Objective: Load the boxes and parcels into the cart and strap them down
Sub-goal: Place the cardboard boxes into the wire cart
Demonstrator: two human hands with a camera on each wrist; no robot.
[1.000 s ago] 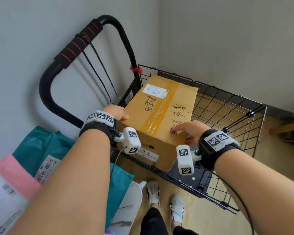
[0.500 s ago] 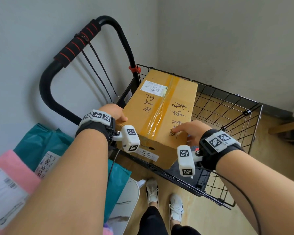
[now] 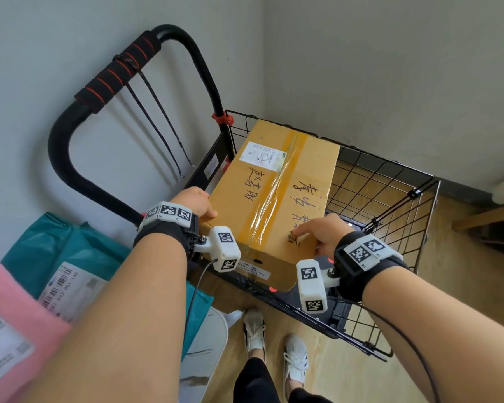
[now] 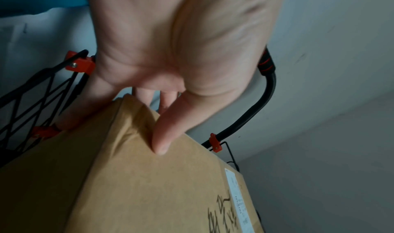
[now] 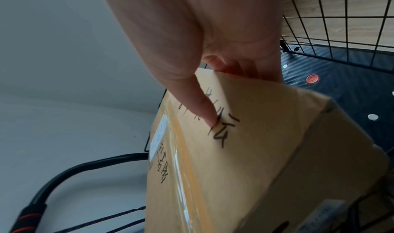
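A taped brown cardboard box (image 3: pixel 274 199) with black handwriting and a white label is tilted inside the black wire cart (image 3: pixel 390 199), its near end raised over the near rail. My left hand (image 3: pixel 197 205) grips the box's near left corner, thumb (image 4: pixel 164 135) on top and fingers down the side. My right hand (image 3: pixel 317 234) grips the near right edge, thumb (image 5: pixel 204 108) pressed on the writing and fingers under the edge. In the right wrist view the cart's dark floor (image 5: pixel 341 84) shows beside the box.
The cart's black handle (image 3: pixel 117 74) with red-ringed foam stands at the left by the wall, with black strap cords (image 3: pixel 157 126) hanging from it. A teal parcel (image 3: pixel 70 251) and a pink parcel (image 3: pixel 12 315) lie at the left. My feet (image 3: pixel 274 344) stand just before the cart.
Both hands have carried the box a little farther into the cart and lower. The grips are the same.
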